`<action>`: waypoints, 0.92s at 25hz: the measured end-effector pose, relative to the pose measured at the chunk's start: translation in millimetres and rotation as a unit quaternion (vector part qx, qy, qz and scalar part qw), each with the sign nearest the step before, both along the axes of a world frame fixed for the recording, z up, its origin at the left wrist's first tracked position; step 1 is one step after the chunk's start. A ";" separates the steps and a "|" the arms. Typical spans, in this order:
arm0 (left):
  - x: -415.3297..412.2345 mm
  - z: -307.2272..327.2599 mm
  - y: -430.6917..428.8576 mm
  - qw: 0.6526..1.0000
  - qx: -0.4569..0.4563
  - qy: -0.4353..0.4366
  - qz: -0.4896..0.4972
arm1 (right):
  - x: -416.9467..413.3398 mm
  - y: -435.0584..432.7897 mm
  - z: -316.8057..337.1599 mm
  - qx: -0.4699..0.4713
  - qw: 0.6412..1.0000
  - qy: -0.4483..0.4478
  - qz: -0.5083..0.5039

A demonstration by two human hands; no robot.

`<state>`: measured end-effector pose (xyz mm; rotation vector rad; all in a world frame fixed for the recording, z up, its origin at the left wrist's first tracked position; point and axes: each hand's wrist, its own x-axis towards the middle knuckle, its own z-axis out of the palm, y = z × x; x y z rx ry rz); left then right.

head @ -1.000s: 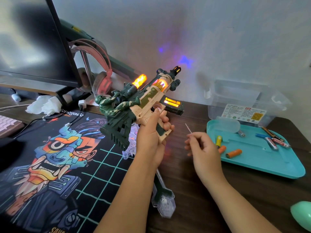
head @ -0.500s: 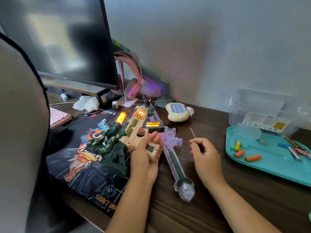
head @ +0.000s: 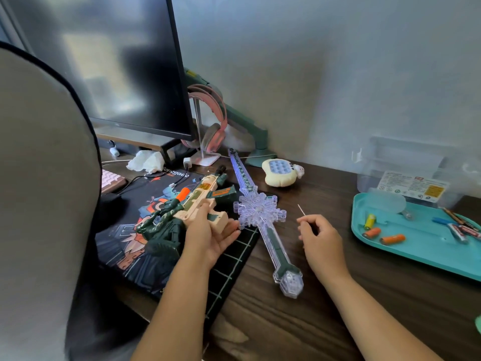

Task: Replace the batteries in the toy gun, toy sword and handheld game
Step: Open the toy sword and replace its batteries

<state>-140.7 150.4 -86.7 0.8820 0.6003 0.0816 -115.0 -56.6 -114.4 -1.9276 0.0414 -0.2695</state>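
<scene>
Head view: the toy gun (head: 190, 201) lies tilted on the printed desk mat (head: 234, 261), its tan grip held between the thumb and fingers of the left hand (head: 210, 238). Just beside it, the clear toy sword (head: 260, 212) lies on the dark wooden desk (head: 338, 308), blade toward the wall, between both hands. The right hand (head: 320, 238) pinches a thin white stick (head: 300, 210). The cream handheld game (head: 279, 173) sits near the wall. Loose batteries (head: 393, 238) lie in the teal tray (head: 416, 252) at the far right.

Your left hand (head: 208, 238) hid the grip of the toy gun (head: 197, 198). The tray (head: 421, 256) ran off the right edge, and the box label (head: 413, 186) was too small to read.
</scene>
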 end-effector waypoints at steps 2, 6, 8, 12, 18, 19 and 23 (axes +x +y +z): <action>-2.0 6.0 12.0 0.988 0.113 0.063 -0.089 | -1.2 -0.4 1.1 -0.002 1.000 0.003 0.006; -13.8 22.0 26.2 0.898 0.343 0.172 -0.216 | -3.9 -2.0 1.9 -0.004 1.000 0.007 0.015; -21.6 29.8 20.5 0.826 0.417 0.205 -0.319 | -2.8 -3.2 1.7 -0.003 1.000 0.006 0.017; -20.4 37.2 -7.1 0.767 0.452 0.190 -0.414 | 0.7 -3.5 -2.8 -0.050 0.999 -0.015 0.015; -3.1 13.2 -56.7 0.841 0.401 0.134 -0.338 | 8.2 -20.1 -7.3 -0.238 0.971 -0.020 -0.030; -1.3 8.3 -62.7 0.850 0.402 0.129 -0.314 | 5.8 -20.4 -4.7 -0.220 0.975 -0.016 -0.014; 6.5 2.1 -83.1 0.872 0.376 0.093 -0.297 | -7.5 -16.3 6.3 -0.202 0.977 0.026 0.060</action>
